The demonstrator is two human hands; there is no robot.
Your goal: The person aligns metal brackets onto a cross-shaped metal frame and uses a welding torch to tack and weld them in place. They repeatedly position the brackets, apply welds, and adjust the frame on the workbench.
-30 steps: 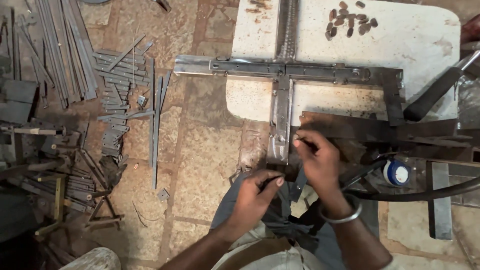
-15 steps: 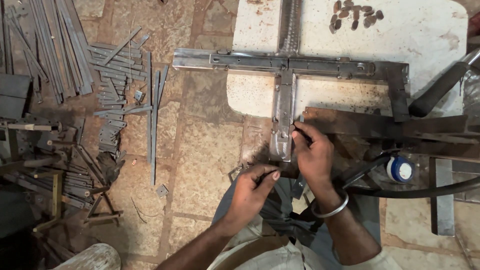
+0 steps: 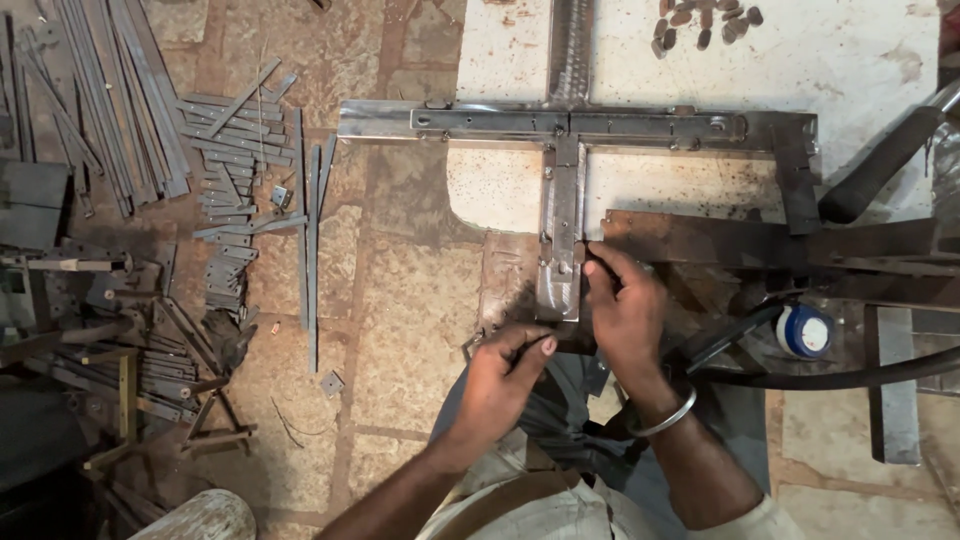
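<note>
A cross-shaped metal frame (image 3: 575,127) of flat steel bars lies partly on a white slab (image 3: 840,70). Its short vertical bar (image 3: 560,240) points toward me. My right hand (image 3: 628,310), with a metal bangle at the wrist, rests at the lower right side of that bar, fingertips pinched against its edge. My left hand (image 3: 503,375) sits just below the bar's near end, fingers curled around a small dark piece that I cannot make out. A rusty flat plate (image 3: 720,240) lies to the right of the bar.
Many loose steel strips (image 3: 230,150) and long rods (image 3: 110,100) cover the stone floor on the left. A black hose (image 3: 830,378) and a small blue-and-white container (image 3: 803,330) lie at the right. Small dark pieces (image 3: 705,25) sit on the slab.
My right hand has stayed at the bar's lower right edge. My left hand has stayed just under the bar's end. The view has shifted slightly, the frame sitting lower in the picture.
</note>
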